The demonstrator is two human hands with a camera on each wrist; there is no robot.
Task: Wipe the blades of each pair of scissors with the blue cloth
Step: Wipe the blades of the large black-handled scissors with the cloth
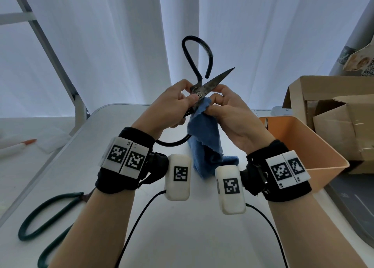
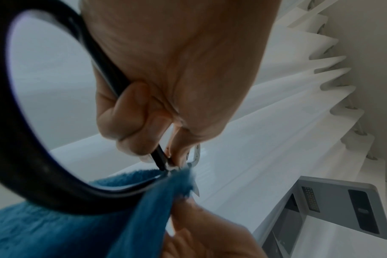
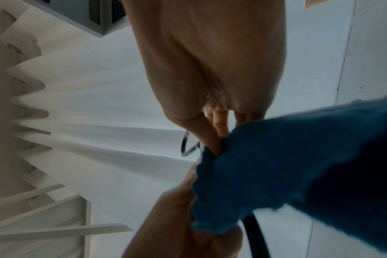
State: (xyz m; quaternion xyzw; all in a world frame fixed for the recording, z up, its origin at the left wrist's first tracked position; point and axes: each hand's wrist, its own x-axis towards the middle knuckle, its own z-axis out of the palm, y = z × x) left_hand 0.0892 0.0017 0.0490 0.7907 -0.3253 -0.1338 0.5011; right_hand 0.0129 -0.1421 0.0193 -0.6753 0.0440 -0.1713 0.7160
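Blue cloth (image 1: 204,130) hangs from the right hand (image 1: 228,114), which pinches its upper edge between thumb and fingertips just below the pivot of the black scissors (image 1: 202,89). The left hand (image 1: 174,106) grips those scissors at the pivot and along the lower handle, thumb pressed on the rivet and fingers curled round the shank, as the left wrist view shows. Both hands are raised above the white table (image 1: 182,217), and the scissors are spread wide open.

The move to come turns on how the blades lie. One dark blade points up and to the right, away from the body, its tip bare and well clear of the cloth. The other blade appears to run down and left under the cloth, so the right hand seems to be wiping that one; a stroke would have to follow its length from pivot to tip. The right hand is the nearer to either blade.

Most of the lower blade is hidden by cloth and fingers, so whether the cloth wraps it on both sides cannot be told. Both wrist views are blurred and mostly filled by palm and cloth. A second pair, the green-handled scissors (image 1: 40,223), lies on the table at the near left, its blades covered by the left forearm
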